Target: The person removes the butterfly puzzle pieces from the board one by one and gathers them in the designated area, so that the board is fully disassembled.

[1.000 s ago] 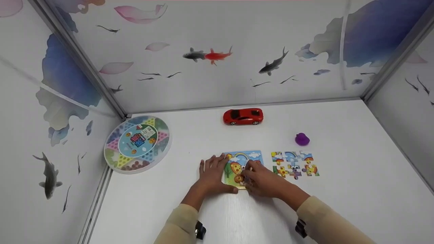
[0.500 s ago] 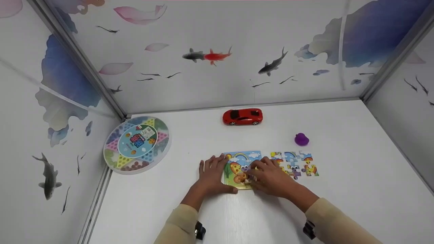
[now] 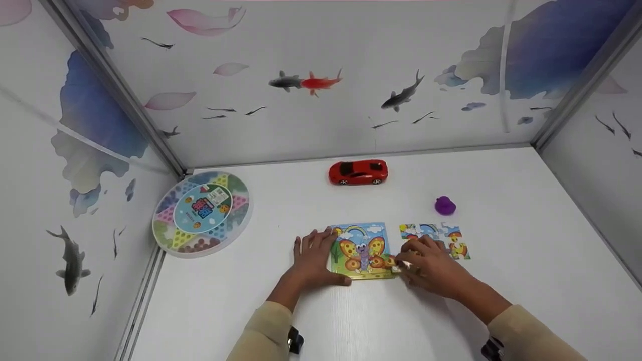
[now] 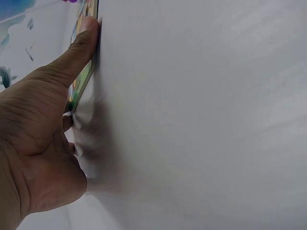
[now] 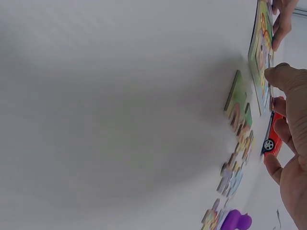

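A butterfly jigsaw board (image 3: pixel 356 263) lies flat on the white table. My left hand (image 3: pixel 315 258) steadies its left side, fingers spread along the upper left and the thumb straight at the lower edge. At the board's lower right edge my right hand (image 3: pixel 436 268) pinches a small orange jigsaw piece (image 3: pixel 390 261), largely hidden by the fingertips. Below that hand, in the right wrist view, a green jigsaw piece (image 5: pixel 236 98) lies on the table beside the board. More loose pieces (image 3: pixel 459 248) sit to the right, some covered by my right hand.
A red toy car (image 3: pixel 358 172) stands near the back wall. To the right, a purple rubber duck (image 3: pixel 445 205) sits behind the loose pieces. A round Chinese checkers box (image 3: pixel 200 214) lies at the left, against the side wall.
My right hand has moved right, from over the board to its right edge, with the orange piece. More of the butterfly picture shows now. The left hand has stayed in place.
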The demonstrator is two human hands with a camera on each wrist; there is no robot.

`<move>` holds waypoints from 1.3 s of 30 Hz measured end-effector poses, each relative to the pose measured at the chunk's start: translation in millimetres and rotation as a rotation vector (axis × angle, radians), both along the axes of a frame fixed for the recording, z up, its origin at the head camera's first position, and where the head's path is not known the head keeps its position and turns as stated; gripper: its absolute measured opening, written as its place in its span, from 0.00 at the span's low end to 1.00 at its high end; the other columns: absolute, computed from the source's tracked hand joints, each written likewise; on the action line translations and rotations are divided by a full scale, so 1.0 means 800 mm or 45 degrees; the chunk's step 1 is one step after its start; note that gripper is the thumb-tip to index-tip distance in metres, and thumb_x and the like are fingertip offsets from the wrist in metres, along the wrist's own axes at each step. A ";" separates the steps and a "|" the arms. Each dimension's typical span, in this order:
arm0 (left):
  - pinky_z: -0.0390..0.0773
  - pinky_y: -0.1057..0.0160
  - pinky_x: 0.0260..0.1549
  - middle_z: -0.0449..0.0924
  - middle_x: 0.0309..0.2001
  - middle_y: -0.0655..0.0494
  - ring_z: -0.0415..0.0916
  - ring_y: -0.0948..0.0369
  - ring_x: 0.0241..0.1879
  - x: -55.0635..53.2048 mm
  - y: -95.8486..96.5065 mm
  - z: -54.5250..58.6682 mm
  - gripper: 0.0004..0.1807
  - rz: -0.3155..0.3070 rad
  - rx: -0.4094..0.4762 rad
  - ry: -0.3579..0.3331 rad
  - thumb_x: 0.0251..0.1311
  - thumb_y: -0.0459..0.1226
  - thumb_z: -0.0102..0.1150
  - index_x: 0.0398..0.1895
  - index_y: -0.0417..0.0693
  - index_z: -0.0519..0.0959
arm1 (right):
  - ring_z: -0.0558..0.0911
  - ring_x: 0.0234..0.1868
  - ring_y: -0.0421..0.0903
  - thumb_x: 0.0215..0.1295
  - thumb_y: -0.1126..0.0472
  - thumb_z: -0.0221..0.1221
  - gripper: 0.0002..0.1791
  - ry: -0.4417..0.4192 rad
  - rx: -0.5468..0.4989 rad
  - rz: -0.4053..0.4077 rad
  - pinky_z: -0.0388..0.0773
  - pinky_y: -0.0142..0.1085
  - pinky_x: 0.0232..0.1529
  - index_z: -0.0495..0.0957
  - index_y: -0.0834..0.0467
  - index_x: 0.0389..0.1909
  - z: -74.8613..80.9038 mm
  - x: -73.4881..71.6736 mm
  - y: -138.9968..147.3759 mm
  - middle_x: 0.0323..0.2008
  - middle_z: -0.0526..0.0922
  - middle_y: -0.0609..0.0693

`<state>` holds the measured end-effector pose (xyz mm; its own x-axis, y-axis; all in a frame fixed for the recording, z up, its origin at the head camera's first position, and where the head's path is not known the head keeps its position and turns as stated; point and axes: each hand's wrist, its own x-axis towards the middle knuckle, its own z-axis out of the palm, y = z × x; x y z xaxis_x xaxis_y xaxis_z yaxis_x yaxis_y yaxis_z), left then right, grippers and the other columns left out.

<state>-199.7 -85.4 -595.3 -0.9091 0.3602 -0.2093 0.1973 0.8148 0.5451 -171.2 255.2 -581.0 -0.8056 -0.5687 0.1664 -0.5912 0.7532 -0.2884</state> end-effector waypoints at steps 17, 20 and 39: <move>0.35 0.28 0.86 0.48 0.92 0.53 0.41 0.43 0.90 0.004 -0.001 -0.004 0.68 -0.008 -0.040 -0.015 0.50 0.64 0.84 0.90 0.55 0.56 | 0.76 0.57 0.47 0.68 0.59 0.77 0.19 0.017 0.025 -0.118 0.77 0.57 0.55 0.91 0.45 0.59 -0.016 0.041 0.080 0.56 0.85 0.46; 0.34 0.28 0.86 0.48 0.92 0.54 0.40 0.43 0.91 0.002 -0.002 -0.004 0.68 0.004 -0.035 -0.015 0.50 0.63 0.84 0.90 0.55 0.56 | 0.77 0.58 0.49 0.69 0.60 0.76 0.20 -0.007 0.029 -0.115 0.78 0.57 0.55 0.91 0.46 0.61 -0.017 0.042 0.085 0.57 0.84 0.46; 0.33 0.29 0.87 0.47 0.92 0.54 0.39 0.43 0.91 0.001 0.002 0.004 0.68 -0.010 -0.052 -0.026 0.51 0.64 0.83 0.91 0.55 0.56 | 0.83 0.61 0.51 0.68 0.65 0.75 0.22 -0.126 0.045 -0.157 0.81 0.55 0.59 0.91 0.47 0.62 -0.014 0.051 0.098 0.58 0.83 0.48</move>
